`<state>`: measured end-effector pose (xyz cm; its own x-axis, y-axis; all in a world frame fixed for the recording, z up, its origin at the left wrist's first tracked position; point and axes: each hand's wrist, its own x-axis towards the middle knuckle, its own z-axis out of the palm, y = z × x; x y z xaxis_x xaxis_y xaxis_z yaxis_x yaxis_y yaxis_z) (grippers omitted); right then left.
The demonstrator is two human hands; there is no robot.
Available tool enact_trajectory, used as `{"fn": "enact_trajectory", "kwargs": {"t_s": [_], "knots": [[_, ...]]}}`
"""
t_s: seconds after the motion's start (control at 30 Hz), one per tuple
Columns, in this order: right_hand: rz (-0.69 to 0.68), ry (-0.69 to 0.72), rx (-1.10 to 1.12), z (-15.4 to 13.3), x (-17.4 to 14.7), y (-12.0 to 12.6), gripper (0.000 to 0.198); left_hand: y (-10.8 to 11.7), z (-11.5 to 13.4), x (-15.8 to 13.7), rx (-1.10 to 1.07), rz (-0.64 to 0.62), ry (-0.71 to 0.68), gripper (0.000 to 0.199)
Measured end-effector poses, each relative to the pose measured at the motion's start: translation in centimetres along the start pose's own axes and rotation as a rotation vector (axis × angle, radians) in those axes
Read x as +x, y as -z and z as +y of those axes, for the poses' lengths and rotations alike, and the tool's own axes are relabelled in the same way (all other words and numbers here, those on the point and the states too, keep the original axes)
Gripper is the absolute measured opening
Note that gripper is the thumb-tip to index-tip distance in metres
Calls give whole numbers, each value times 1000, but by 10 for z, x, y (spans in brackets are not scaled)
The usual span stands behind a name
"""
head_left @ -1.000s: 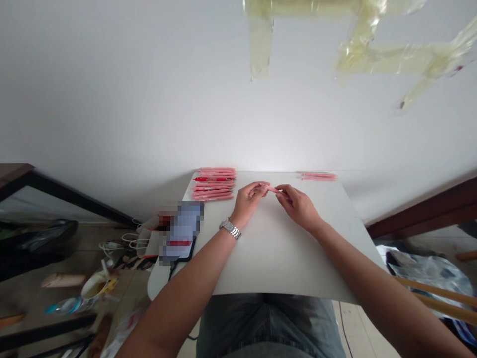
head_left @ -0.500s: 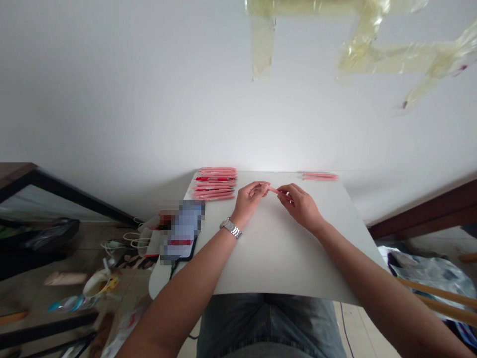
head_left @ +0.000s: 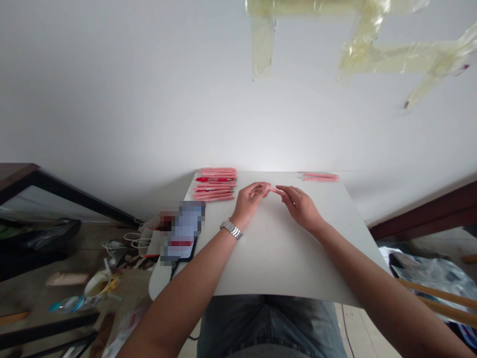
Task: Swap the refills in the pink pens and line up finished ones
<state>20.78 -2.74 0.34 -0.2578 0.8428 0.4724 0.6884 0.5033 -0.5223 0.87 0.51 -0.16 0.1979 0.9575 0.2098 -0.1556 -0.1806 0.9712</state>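
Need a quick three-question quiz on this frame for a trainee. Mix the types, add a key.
1. Multiple choice: which wrist wears the metal watch?
A) right
B) left
C) neither

2. True or false: the larger group of pens lies toward the left side of the white table.

3. Short answer: what is held between the left hand and the right hand?

Key:
1. B
2. True
3. A slim pink pen
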Motion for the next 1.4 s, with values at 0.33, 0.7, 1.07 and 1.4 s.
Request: {"fn": "enact_trajectory", "kwargs": {"t_s": [0.33, 0.7, 1.07, 1.4], "knots": [[-19, -72, 22, 1, -3, 0, 16, 0, 2, 0, 11, -15, -16, 38], [-7, 8, -16, -1, 0, 0, 33, 0, 1, 0, 24, -11, -11, 36], [-24, -42, 7, 0, -3, 0, 18, 0, 2, -1, 28, -11, -25, 36], [-14, -107, 12, -2, -2, -1, 17, -3, 3, -2, -16, -10, 2, 35]]}}
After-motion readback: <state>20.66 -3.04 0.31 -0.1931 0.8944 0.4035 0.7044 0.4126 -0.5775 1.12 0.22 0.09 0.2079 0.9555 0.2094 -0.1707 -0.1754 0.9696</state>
